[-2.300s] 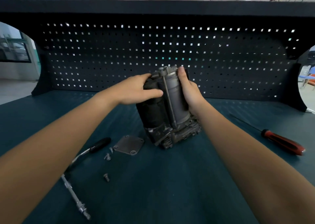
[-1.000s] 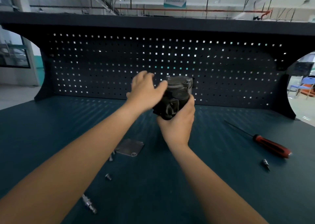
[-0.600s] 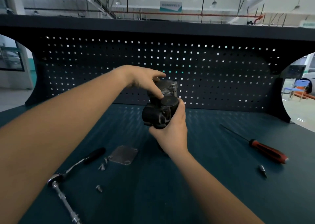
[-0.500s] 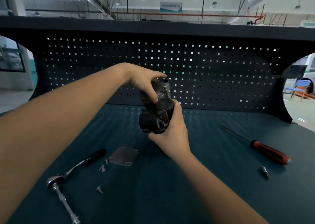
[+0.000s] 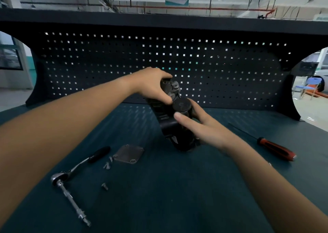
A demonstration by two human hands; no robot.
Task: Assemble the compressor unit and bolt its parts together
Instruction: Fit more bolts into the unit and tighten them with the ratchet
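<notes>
Both hands hold the compressor (image 5: 174, 124) tilted above the bench (image 5: 177, 188): left hand (image 5: 152, 87) clamps its top; right hand (image 5: 204, 126) cradles the side, fingers loosely spread. Likely orienting it; next, seat it and fit the plate (image 5: 128, 153) and bolts (image 5: 107, 164).

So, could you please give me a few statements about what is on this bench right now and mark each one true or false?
1. Both hands, left hand and right hand, are on the dark metal compressor unit. True.
2. The square grey cover plate is bolted onto the unit. False: it lies loose on the dark green bench mat.
3. The red-handled screwdriver lies right of the unit. True.
4. The silver ratchet wrench with black grip is in the left hand. False: it lies on the mat.
</notes>
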